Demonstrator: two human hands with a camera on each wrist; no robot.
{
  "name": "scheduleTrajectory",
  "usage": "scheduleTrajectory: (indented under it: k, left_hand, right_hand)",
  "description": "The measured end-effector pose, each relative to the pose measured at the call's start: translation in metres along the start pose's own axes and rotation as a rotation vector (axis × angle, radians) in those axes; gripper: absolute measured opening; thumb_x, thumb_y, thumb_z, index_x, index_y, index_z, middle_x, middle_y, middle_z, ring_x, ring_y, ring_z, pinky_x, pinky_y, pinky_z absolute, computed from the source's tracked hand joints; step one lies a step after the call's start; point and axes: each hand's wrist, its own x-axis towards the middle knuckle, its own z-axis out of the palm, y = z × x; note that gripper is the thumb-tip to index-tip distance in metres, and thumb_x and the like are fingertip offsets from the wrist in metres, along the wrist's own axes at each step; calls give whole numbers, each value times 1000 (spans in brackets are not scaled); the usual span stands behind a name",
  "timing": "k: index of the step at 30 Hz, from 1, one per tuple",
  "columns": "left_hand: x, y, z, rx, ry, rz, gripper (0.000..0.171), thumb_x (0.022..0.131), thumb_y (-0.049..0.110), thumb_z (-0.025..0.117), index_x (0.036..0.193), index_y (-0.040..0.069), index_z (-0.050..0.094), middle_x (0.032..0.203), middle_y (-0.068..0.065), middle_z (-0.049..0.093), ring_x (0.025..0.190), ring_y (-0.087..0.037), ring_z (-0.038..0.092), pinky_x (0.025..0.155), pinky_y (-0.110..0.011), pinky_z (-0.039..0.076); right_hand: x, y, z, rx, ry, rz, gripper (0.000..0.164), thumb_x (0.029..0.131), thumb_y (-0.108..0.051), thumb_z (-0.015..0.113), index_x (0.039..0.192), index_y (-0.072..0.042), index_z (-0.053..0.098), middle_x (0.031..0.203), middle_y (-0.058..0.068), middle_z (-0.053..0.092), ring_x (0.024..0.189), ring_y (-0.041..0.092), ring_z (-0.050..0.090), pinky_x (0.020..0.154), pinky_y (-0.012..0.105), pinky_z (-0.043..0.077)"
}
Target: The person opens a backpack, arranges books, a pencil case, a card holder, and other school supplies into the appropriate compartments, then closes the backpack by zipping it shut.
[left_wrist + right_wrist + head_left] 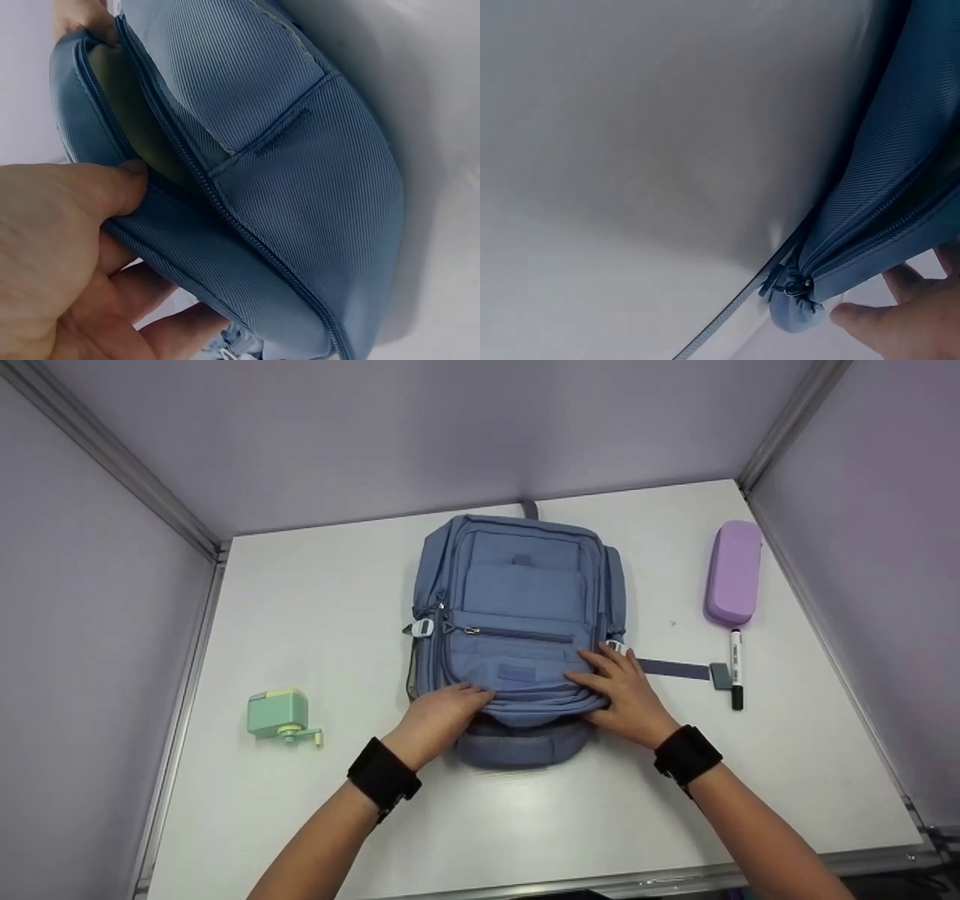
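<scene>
A blue backpack (525,592) lies front side up on the white table, its bottom towards the person. My left hand (439,720) pinches the lower front edge: in the left wrist view the thumb (124,187) hooks over the rim of an unzipped compartment (139,124), fingers outside. At the other end of that rim, my right hand (626,694) grips the bag, fingers spread on the front panel and thumb low at the edge. Between the parted zip edges a dark lining shows; the compartment's depths are hidden. The right wrist view shows the zip's side end (806,285).
A mint-green crank sharpener (277,712) stands at the left. To the right lie a purple case (735,574) and a white marker with a black cap (736,671). The backpack's dark strap (675,669) stretches towards the marker. Walls border the table (330,607) at the back and sides.
</scene>
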Motion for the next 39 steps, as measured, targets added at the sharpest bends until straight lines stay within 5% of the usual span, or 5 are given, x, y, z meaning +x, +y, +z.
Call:
scheduleTrajectory:
  k: [9,19,29,39]
  left_hand:
    - [0,21,6,12,-12,-45,40,104,7,58,143,10,61,140,-11,62,130,-31,57,101,-42,51]
    - [-3,33,22,65,96,-51,36,101,12,65,137,15,67,134,-16,65,124,-33,61,88,-43,58]
    - [1,31,19,54,76,-49,34,100,9,64,134,15,69,131,-12,67,122,-29,62,88,-42,58]
    - [6,23,11,39,72,-6,27,103,17,62,129,19,72,124,-5,70,114,-26,65,78,-41,60]
  right_hand:
    - [7,10,-9,71,-58,15,59,78,-4,65,135,-18,70,158,12,44,149,45,25,118,68,7]
    - [13,14,-8,110,-117,34,76,70,7,51,143,-14,62,163,11,35,153,40,17,122,58,10]
    - [13,17,-24,165,-222,-3,70,78,-10,54,147,-18,59,165,11,30,153,41,16,117,66,14]
    - [20,-25,-29,149,-253,-130,49,91,-28,61,140,-22,66,160,8,41,153,36,21,119,63,15]
